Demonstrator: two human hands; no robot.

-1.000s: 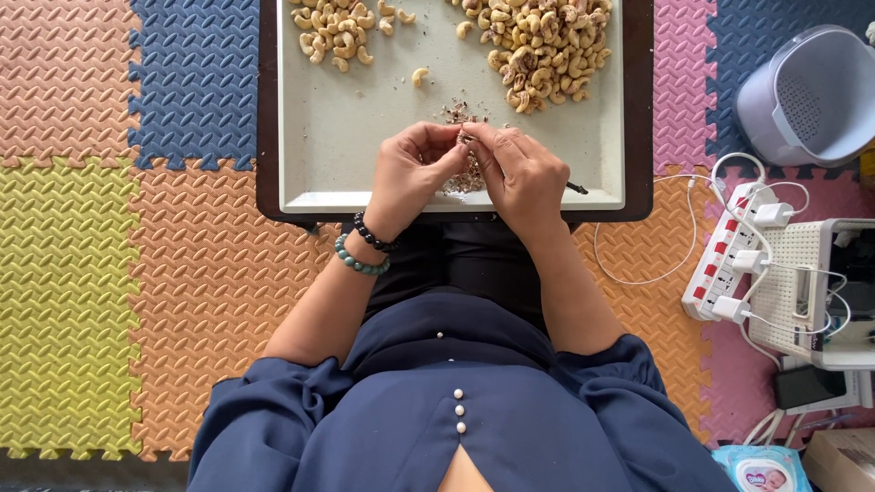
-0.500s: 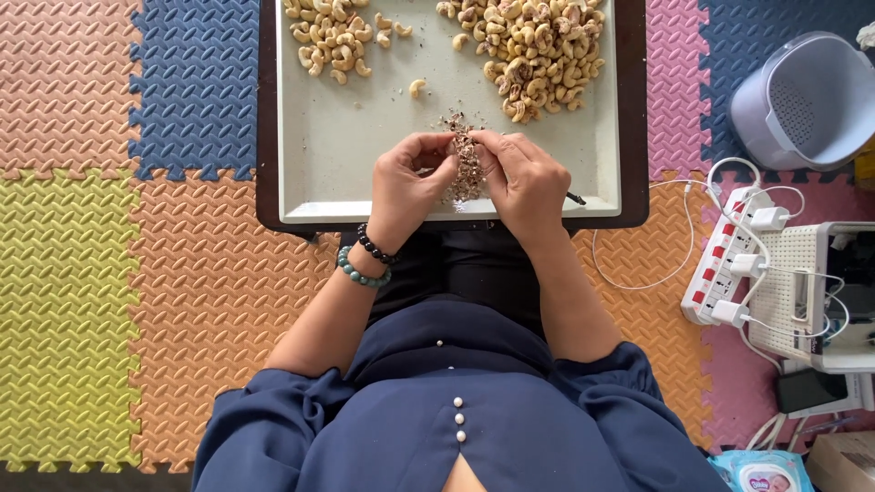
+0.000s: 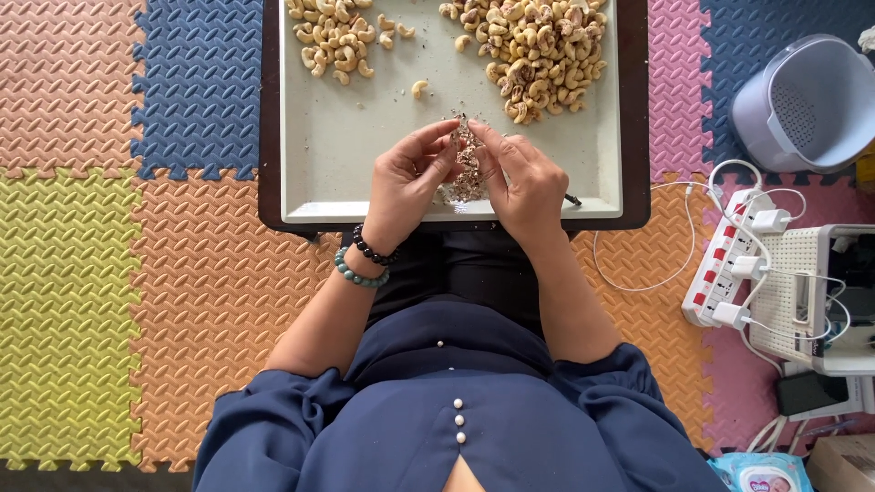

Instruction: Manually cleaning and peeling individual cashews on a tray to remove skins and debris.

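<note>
Both hands, left hand and right hand, are pinching one cashew between the fingertips, right over a little heap of peeled skins on the pale tray, with the unpeeled cashew pile and smaller peeled pile further up.

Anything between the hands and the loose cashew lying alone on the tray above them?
Nothing visible. The lone cashew lies on bare tray just beyond the left hand and right hand, whose fingers meet over a small heap of skin flakes. Both nut piles sit farther back.
</note>
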